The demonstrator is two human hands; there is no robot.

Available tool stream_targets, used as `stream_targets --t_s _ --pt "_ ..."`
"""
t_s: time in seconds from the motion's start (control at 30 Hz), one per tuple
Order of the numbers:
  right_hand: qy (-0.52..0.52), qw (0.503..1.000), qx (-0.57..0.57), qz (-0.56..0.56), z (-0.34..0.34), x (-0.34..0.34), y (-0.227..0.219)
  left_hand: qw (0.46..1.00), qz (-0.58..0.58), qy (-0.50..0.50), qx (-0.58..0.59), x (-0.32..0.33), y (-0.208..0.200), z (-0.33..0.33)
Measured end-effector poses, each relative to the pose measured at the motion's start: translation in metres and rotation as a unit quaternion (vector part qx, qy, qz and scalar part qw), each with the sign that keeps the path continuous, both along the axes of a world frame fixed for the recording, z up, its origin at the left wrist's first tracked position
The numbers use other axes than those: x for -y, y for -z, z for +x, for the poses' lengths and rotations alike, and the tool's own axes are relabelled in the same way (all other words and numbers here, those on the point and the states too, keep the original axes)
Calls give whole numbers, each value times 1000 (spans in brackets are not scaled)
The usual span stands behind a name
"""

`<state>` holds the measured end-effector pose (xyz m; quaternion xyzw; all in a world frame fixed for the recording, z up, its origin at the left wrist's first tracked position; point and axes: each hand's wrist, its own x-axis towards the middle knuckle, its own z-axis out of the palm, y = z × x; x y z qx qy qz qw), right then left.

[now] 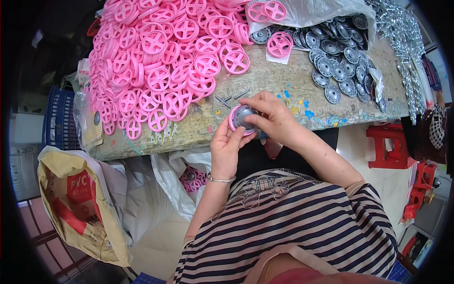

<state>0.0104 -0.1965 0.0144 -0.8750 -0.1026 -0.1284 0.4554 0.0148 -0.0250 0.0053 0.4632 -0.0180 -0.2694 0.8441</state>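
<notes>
L hand (225, 146) grips pink wheel rim (231, 119), R hand (279, 118) pinches grey wheel cover (244, 113) against it, both pcs @ table (189, 127) near edge. Pink rim pile (156, 54) L, grey covers (338, 71) R.

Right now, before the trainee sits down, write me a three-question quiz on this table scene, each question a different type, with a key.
1. Fill in the colour: between them, the left hand and the right hand hold a grey disc and a ____ ring.
2. Which hand has a metal bracelet at its wrist? A) the right B) the left C) neither
3. True or false: on the table, the big heap of pink wheels lies to the left of the pile of grey discs.

Key: 1. pink; 2. B; 3. true
</notes>
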Motion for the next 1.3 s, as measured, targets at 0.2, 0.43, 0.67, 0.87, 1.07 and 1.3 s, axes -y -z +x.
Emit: stream_targets --t_s 0.2,0.43,0.67,0.87,1.07,1.3 --pt "-2 943 -239 233 -5 -5 -4 998 44 6 46 -5 -5 -5" --pt "-7 956 -223 191 -15 -16 -3 996 72 1 56 -12 6 -13" --pt "8 949 -254 187 -26 -19 -20 999 50 -14 17 -13 3 -23" --pt "-3 904 -297 307 -25 -5 -2 998 54 -41 14 -33 4 -29" --pt "157 982 -109 -11 34 73 11 866 399 -264 146 -167 78 -51" --pt "194 923 -28 -332 94 113 8 671 687 -138 241 -209 99 -65"
